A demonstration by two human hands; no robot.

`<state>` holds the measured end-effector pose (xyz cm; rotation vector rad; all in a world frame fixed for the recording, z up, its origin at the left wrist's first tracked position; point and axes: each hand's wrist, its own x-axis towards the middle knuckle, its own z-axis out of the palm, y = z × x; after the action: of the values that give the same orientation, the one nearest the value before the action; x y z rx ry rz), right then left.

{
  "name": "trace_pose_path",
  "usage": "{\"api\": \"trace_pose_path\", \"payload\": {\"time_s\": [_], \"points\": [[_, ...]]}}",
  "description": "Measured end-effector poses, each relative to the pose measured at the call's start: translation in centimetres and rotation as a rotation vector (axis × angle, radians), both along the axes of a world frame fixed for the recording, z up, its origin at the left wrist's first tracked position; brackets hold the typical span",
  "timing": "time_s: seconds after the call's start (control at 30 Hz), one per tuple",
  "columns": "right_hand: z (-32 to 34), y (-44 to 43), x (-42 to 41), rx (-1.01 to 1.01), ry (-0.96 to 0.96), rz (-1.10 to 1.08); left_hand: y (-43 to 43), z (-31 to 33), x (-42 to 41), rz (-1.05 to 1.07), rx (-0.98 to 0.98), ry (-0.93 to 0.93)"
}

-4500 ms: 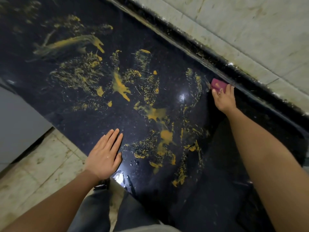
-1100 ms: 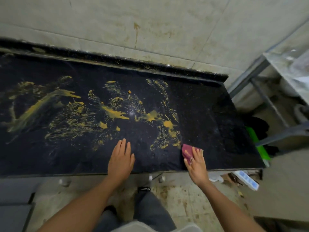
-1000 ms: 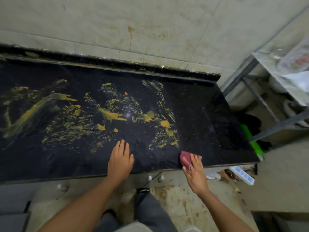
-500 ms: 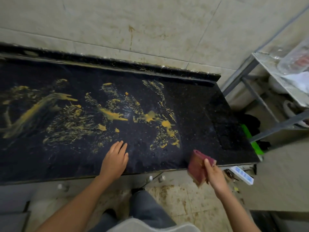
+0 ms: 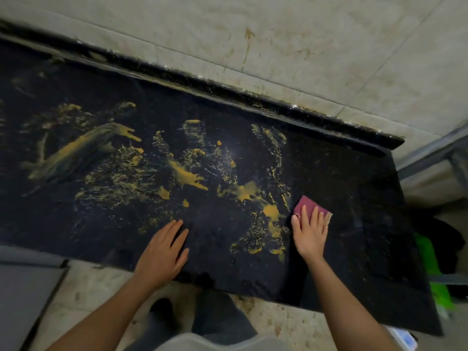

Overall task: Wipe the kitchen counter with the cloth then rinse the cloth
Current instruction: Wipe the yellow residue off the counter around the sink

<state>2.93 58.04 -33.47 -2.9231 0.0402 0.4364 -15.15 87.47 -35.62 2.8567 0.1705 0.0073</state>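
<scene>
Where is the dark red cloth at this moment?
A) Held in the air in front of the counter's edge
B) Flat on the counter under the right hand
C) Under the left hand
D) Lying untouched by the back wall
B: the right hand presses with straight fingers on the cloth, which lies on the counter beside the yellow smears, while the left hand rests bare on the counter.
</scene>
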Motion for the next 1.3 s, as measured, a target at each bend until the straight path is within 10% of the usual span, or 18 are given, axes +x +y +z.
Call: {"api": "trace_pose_path", "payload": {"time_s": [0.73,1.3], "points": [[0.2,11.7,26.5,-0.071,0.035,0.316,0.0,-0.7,-0.3,-0.014,0.127,-0.017],[0.7,2.8,14.0,0.058,0.008,0.372,-0.2,0.4,0.0,0.025,0.108,0.059]]}}
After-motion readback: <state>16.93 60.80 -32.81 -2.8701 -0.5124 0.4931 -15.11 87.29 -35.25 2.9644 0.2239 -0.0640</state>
